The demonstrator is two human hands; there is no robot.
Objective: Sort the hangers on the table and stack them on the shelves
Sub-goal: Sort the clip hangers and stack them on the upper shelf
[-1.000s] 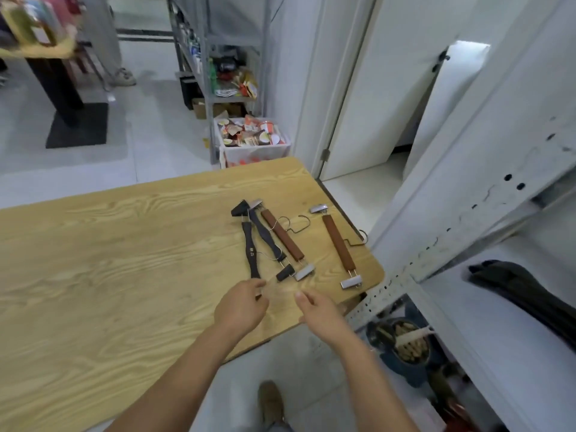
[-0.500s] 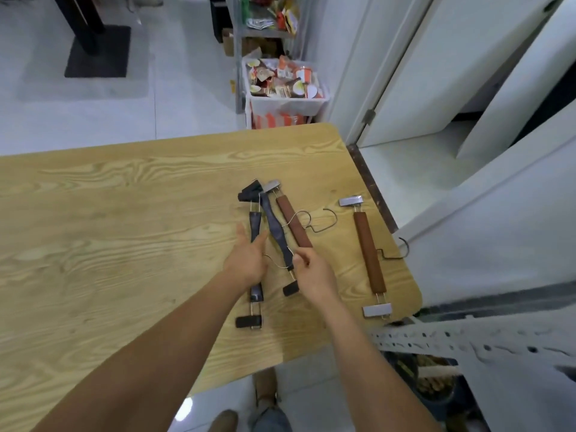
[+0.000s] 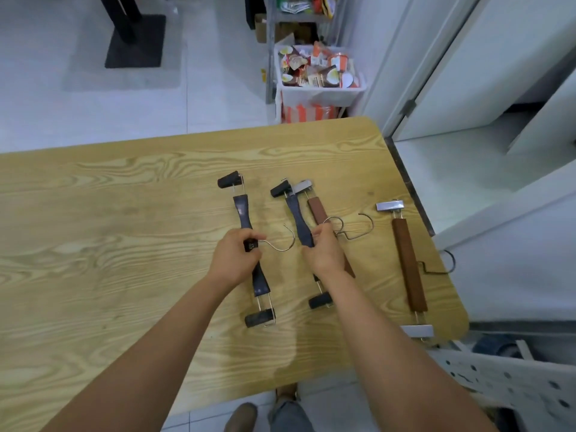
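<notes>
Several clip hangers lie on the wooden table [image 3: 124,244]. My left hand [image 3: 235,260] grips the middle of a black hanger [image 3: 243,213], which lies apart to the left of the others. My right hand [image 3: 325,254] grips the middle of a second black hanger [image 3: 297,219]. A brown hanger with silver clips [image 3: 318,208] lies right beside it, partly hidden under my right hand. Another brown hanger [image 3: 406,260] lies alone near the table's right edge, its hook hanging past the edge.
A white perforated shelf frame [image 3: 511,381] stands at the lower right beside the table corner. Beyond the table's far edge is a white bin of packets [image 3: 321,85] and a metal rack [image 3: 299,14]. White doors [image 3: 486,57] are at the right.
My hands reached forward and took hold of the two black hangers. The left black hanger has been pulled leftward, away from the crossed pile. The camera tilted down.
</notes>
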